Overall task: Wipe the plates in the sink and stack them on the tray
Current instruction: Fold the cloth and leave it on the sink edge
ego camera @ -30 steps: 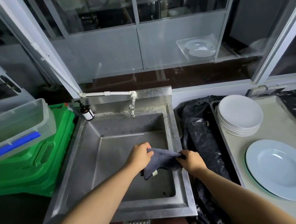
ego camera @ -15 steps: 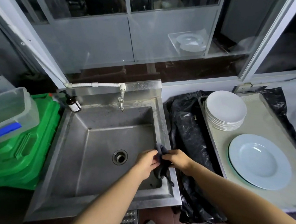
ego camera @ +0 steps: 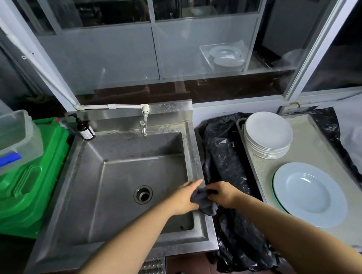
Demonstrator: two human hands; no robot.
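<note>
Left hand [ego camera: 182, 197] and right hand [ego camera: 222, 193] both on one dark cloth [ego camera: 204, 202], bunched between them over the sink's [ego camera: 114, 187] right rim. Right hand clenched around the cloth. Left hand touches it with fingers mostly straight, index pointing along the rim; looks like steadying or passing, not a firm grasp. Cloth held over the rim probably to fold it or set it down, since no plate is left to wipe.

Sink basin: zero plates, only the drain [ego camera: 143, 194].

Tray [ego camera: 324, 167], right of the sink on black plastic [ego camera: 222, 166]: one stack of white plates [ego camera: 268, 134] at the far end, roughly seven or eight by the rim edges, exact count unclear. One wide pale-blue plate [ego camera: 309, 194] lies alone nearer, kept apart likely because its size doesn't match the stack.

Task looks done or nearly so.

Also: one soap bottle [ego camera: 85, 129], one tap [ego camera: 144, 127], green crates [ego camera: 21, 185], one clear tub [ego camera: 5, 140].
</note>
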